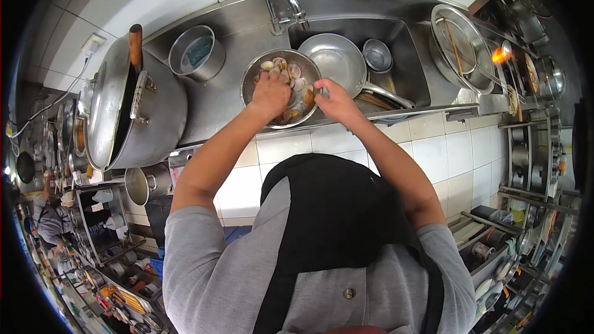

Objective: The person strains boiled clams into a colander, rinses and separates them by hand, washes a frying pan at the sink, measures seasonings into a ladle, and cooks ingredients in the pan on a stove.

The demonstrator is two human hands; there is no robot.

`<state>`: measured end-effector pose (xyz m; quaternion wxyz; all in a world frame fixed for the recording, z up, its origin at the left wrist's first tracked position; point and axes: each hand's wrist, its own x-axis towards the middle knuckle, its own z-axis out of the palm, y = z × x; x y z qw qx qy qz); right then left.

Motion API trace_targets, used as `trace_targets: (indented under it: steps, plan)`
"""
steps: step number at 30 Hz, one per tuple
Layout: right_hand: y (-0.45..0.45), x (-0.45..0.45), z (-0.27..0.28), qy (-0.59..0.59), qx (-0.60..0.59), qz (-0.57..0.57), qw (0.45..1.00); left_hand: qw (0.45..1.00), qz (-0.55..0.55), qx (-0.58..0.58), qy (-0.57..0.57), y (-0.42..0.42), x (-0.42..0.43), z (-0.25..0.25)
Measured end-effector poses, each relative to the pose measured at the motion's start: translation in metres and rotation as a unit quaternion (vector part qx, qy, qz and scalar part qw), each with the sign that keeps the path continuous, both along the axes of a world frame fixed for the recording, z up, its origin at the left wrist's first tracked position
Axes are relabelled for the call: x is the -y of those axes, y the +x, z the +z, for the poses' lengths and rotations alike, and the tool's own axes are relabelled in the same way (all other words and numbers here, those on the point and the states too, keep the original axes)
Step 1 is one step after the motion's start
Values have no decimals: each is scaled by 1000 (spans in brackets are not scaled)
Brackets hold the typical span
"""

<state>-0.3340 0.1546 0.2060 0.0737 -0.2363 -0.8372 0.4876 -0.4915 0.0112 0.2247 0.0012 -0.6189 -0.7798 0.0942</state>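
Observation:
A round metal bowl [246, 89] at the sink's left edge holds several clams [296, 72] with pale and brownish shells. My left hand [270, 96] reaches down into this bowl, its fingers spread over the clams and the tips partly hidden among them. At the bowl's right rim, my right hand [337, 102] has its thumb and fingers closed on the edge. Just right of the bowl, a wide metal pan [337, 65] with a long handle rests over the sink.
A chrome faucet [272, 0] arches behind the bowl. The sink [411, 55] also holds a small metal bowl [377, 55]. To the left stand a metal pot [213, 65] and a huge lidded stockpot [164, 108]. Strainers [461, 43] lie at right, near a flame [499, 55].

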Motion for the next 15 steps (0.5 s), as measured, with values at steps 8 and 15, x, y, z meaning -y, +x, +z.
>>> trace_targets:
  steps: [8, 15]
  plan:
    - [6, -6, -5, -43, 4, -4, 999, 893, 135, 408, 133, -41, 1, 13]
    - [-2, 6, 16, -165, 52, -91, 981, 984, 104, 125, 70, -16, 37, 11]
